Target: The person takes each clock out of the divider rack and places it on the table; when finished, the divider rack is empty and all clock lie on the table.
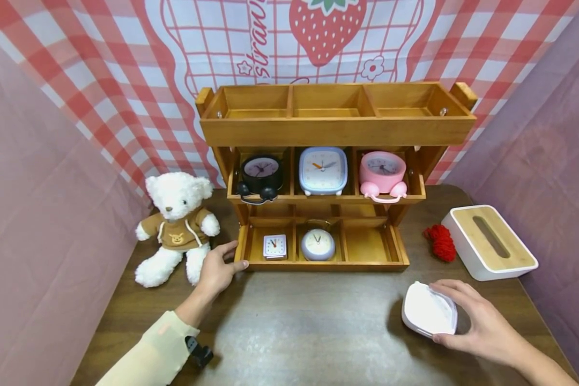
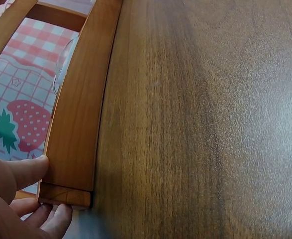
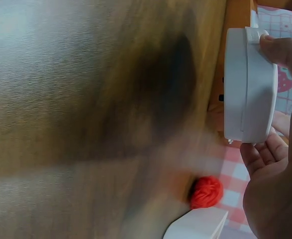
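My left hand (image 1: 218, 271) grips the front left corner of a wooden rack (image 1: 328, 266) at its bottom tier. In the left wrist view the thumb lies on the board's upper edge and the fingers (image 2: 58, 219) curl at its end. My right hand (image 1: 482, 319) holds a white rounded-square alarm clock (image 1: 428, 310) above the table, thumb on one edge and fingers on the opposite one. The right wrist view shows this clock (image 3: 250, 84) from the side, with small dark knobs. In the bottom tier sit a small square clock (image 1: 275, 246) and a round grey clock (image 1: 318, 245).
A black clock (image 1: 261, 174), a blue clock (image 1: 323, 170) and a pink clock (image 1: 383, 172) fill the middle tier. A white teddy bear (image 1: 176, 225) sits left of the rack. Red yarn (image 1: 442, 244) and a tissue box (image 1: 489, 241) stand at the right.
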Tool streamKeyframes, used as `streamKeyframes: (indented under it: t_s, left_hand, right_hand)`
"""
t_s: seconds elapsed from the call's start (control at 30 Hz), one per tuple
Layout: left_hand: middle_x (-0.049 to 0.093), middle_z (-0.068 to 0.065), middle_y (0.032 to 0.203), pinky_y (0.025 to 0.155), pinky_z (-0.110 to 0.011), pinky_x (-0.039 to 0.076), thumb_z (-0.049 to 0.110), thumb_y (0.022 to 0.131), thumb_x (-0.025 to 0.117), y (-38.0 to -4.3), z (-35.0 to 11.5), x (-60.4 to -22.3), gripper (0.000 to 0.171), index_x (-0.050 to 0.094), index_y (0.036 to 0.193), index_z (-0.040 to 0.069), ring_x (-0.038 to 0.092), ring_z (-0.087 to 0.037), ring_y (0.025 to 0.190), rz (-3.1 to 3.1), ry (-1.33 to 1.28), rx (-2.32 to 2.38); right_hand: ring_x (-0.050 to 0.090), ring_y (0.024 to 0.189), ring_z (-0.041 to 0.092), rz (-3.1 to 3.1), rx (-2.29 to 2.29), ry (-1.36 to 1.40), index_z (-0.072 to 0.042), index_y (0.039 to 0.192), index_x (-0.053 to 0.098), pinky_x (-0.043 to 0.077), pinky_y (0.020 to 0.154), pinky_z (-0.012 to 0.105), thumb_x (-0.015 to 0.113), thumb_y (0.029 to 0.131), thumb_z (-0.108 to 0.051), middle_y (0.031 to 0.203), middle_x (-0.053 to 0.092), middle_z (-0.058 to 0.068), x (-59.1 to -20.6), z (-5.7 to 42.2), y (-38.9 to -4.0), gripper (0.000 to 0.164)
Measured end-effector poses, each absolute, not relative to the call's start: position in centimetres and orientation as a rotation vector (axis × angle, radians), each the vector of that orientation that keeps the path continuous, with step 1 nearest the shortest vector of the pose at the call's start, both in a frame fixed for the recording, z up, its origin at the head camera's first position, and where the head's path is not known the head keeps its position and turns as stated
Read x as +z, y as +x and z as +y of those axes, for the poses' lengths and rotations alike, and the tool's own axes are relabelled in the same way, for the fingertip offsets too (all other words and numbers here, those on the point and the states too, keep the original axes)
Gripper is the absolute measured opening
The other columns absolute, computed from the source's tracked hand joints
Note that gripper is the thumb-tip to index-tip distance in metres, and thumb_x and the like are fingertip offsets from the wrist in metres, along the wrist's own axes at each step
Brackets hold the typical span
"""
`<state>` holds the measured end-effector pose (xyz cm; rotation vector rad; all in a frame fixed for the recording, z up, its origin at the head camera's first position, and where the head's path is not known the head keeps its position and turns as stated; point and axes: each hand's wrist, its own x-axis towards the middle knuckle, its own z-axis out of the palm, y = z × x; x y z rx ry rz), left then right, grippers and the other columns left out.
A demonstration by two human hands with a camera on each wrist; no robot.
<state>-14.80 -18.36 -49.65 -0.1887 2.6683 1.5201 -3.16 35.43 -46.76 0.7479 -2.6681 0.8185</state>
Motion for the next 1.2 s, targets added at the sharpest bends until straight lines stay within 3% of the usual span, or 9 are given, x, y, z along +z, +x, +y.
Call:
streamKeyframes:
  t_s: [0.83,1.2]
  left_hand:
    - [0.059,-0.03,0.139,0.101,-0.048,0.055,0.003,0.086,0.08,-14.6,-18.3,-49.3,0.066,0.052,0.146,-0.005,0.062,-0.042,0.126,2.669,-0.186,1.522]
    - [0.059,-0.03,0.14,0.101,-0.047,0.054,0.003,0.087,0.079,-14.7,-18.2,-49.2,0.067,0.051,0.147,-0.005,0.061,-0.042,0.127,2.654,-0.2,1.533]
  right_hand:
    - [0.042,0.128,-0.006,-2.688,0.859,0.9,-0.007,0.133,0.065,0.025,0.104,0.003,0.102,0.05,-0.022,0.133,0.058,0.007,-49.1,37.2,-3.4,0.092]
    - [0.043,0.13,-0.009,-2.693,0.888,0.982,-0.003,0.134,0.061,0.026,0.106,0.004,0.1,0.049,-0.01,0.134,0.059,0.007,-49.0,38.3,-4.4,0.094]
